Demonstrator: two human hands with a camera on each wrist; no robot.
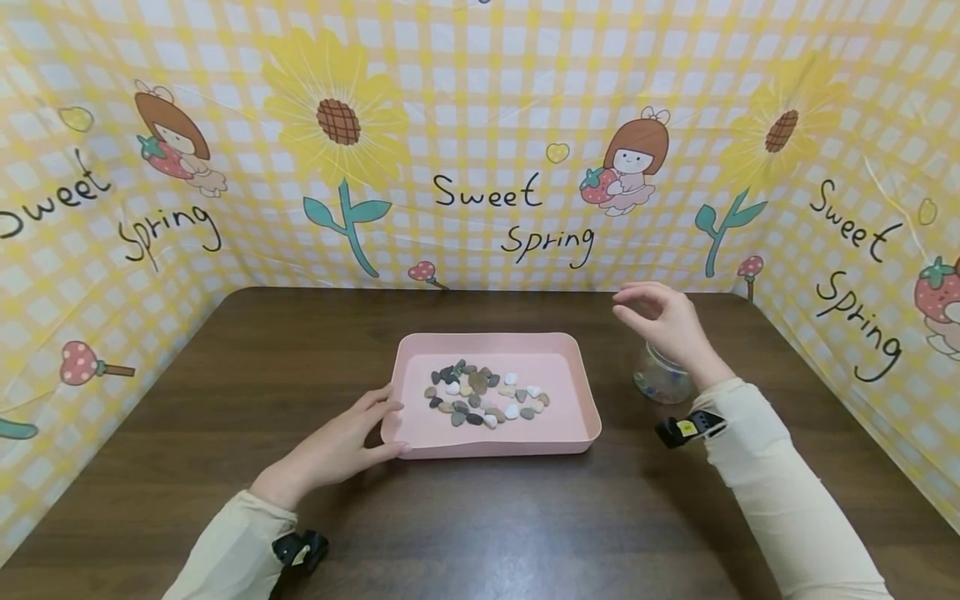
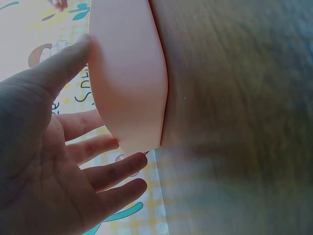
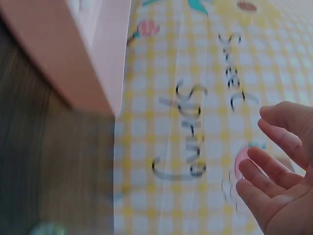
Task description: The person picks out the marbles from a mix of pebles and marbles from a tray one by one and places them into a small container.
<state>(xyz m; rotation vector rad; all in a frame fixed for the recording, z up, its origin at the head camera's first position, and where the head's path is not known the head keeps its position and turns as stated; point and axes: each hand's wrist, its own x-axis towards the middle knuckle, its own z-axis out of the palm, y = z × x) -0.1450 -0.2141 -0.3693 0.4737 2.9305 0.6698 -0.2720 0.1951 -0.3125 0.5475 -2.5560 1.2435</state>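
A shallow pink tray (image 1: 581, 417) stands on the dark wood table, with several grey, white and tan pebbles (image 1: 474, 400) inside it. My left hand (image 1: 337, 440) rests at its near left corner. In the left wrist view, its thumb touches the rim of the tray (image 2: 129, 63), while the relaxed fingers lie against the side. My right hand (image 1: 671, 329) is raised above a clear jar (image 1: 663, 385) right of the tray. Its fingers are loosely bent, and nothing shows between thumb and fingers. Small blue and green pieces lie in the jar; the wrist partly covers it.
Behind and on both sides of the table (image 1: 495, 521) hangs a yellow checked cloth (image 1: 480, 125) with printed flowers and lettering. Its lower edge meets the table's back edge. The tray's right wall (image 3: 63, 54) shows at upper left in the right wrist view.
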